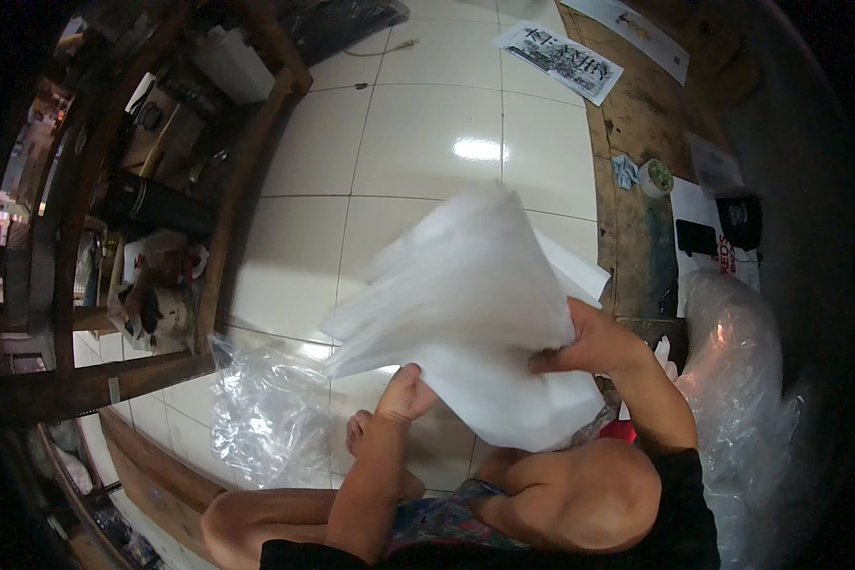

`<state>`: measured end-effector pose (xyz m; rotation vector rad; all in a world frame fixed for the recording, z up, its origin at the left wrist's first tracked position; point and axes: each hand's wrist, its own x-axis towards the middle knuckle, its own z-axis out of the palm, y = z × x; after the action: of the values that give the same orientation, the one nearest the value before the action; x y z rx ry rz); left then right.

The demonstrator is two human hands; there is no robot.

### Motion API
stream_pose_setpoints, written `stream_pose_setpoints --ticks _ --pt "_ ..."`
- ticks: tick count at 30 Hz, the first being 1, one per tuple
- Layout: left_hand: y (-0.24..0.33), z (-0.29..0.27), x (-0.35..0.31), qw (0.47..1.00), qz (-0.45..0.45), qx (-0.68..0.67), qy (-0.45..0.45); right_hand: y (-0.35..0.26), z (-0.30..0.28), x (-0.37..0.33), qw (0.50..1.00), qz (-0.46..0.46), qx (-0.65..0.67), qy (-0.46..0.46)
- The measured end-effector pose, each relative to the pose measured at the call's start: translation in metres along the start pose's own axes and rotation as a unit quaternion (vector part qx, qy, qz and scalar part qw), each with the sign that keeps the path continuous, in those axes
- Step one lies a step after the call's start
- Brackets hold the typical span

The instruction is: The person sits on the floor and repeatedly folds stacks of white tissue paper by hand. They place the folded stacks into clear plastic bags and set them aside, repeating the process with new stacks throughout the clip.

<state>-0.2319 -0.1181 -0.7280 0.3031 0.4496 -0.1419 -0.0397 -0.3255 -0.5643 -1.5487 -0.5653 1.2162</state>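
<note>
Between my hands is a bundle of thin white sheets [475,294], blurred by motion, spread and curved above the tiled floor. Whether it is paper or thin foam I cannot tell. My left hand [408,393] pinches its near left edge with the thumb on top. Around its right edge, my right hand [594,342] is closed, the fingers partly hidden in the folds. Another flat white piece [572,266] shows behind the bundle on the right; whether it is joined to the bundle is unclear.
Crumpled clear plastic [268,408] lies on the floor at left, and a large clear plastic bag [736,380] at right. A worn wooden board [622,228] holds a roll of tape [655,178], a black phone [696,237] and a printed sheet [559,62]. Wooden shelving [256,180] stands left.
</note>
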Motion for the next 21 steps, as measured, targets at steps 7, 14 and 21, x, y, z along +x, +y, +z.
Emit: stream_pose_setpoints --ticks 7,14,21 --pt "-0.006 0.015 0.013 0.997 0.015 -0.021 -0.069 0.013 -0.005 0.013 0.998 0.013 0.018 0.062" --pt "-0.022 0.042 0.03 0.998 0.007 0.027 -0.049 -0.022 -0.014 -0.02 0.995 0.008 -0.089 0.052" --pt "-0.025 0.12 0.047 0.99 -0.068 0.11 0.047 0.014 -0.08 -0.031 0.956 0.092 -0.017 0.277"
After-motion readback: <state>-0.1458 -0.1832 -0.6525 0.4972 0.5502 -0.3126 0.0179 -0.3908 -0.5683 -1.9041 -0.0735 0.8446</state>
